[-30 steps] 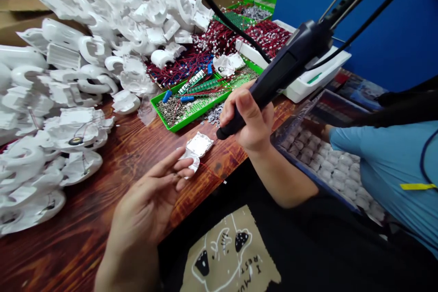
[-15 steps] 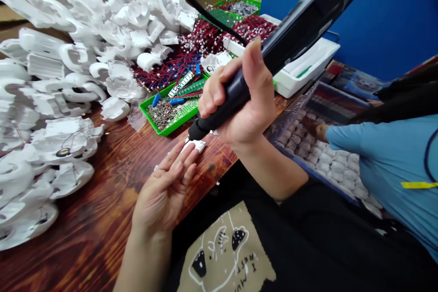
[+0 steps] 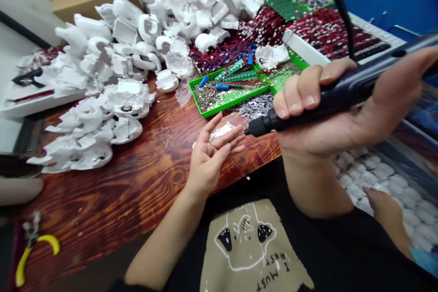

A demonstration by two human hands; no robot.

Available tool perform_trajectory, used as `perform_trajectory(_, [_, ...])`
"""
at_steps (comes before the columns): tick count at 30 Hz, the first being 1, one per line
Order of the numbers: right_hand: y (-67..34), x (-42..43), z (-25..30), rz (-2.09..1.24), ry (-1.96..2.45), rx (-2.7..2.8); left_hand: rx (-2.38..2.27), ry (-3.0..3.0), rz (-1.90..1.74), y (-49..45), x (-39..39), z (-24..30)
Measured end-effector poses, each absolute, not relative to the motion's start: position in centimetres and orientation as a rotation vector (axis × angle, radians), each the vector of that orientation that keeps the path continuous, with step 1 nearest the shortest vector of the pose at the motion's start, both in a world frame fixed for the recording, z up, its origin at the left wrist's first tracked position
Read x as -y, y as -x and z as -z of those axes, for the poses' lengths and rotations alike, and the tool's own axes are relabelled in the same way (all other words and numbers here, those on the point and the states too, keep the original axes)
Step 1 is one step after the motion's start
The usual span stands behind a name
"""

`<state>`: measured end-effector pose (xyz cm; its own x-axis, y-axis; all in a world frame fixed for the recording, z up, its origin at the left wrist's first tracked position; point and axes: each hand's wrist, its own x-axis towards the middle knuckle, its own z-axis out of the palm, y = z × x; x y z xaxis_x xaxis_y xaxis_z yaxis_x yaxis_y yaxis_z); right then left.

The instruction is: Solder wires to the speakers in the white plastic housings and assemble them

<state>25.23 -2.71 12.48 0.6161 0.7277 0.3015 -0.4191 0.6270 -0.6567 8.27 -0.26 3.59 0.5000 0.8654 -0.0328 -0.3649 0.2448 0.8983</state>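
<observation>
My right hand (image 3: 328, 109) is shut around a black corded pen-shaped handpiece (image 3: 345, 89), probably a soldering iron, though the picture does not settle it. Its ribbed black tip (image 3: 262, 127) points left, close to my left hand (image 3: 208, 155). That hand is open, with its fingers spread. A small white plastic piece (image 3: 221, 131) lies behind those fingers, and they partly hide it. The tool's tip is not touching it.
A heap of white plastic housings (image 3: 119, 118) covers the wooden table (image 3: 112, 182). Beyond stand a green tray (image 3: 219, 106) of circuit boards and blue components and a white tray (image 3: 304, 43) of red wires. Yellow-handled pliers (image 3: 30, 248) lie lower left. A co-worker's hand (image 3: 383, 214) rests among white parts at right.
The view has swung left. My right hand has moved right, lowering the tool from steep to nearly level. My left hand has let its fingers spread from around the white piece.
</observation>
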Motion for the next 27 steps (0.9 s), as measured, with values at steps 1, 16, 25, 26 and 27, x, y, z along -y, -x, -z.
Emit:
perform_trajectory(1, [-25.1, 2.9, -12.4, -0.698, 0.592, 0.610, -0.611, -1.033, -0.935, -8.3, 0.3, -3.5])
perform_trajectory(16, [-23.5, 3.0, -11.5, -0.828, 0.667, 0.780, -0.587, -1.878, -1.222, -7.7, -0.1, -2.3])
perform_trajectory(25, [-23.2, 2.8, -11.2, -0.814, 0.632, 0.802, -0.515, -1.906, -1.239, -8.1, -0.4, -2.5])
perform_trajectory(26, [-23.2, 2.8, -11.2, -0.812, 0.641, 0.798, -0.513, -1.909, -1.237, -8.1, -0.4, -2.5])
perform_trajectory(27, [-23.2, 2.8, -11.2, -0.809, 0.650, 0.793, -0.515, -1.913, -1.232, -8.2, -0.4, -2.5])
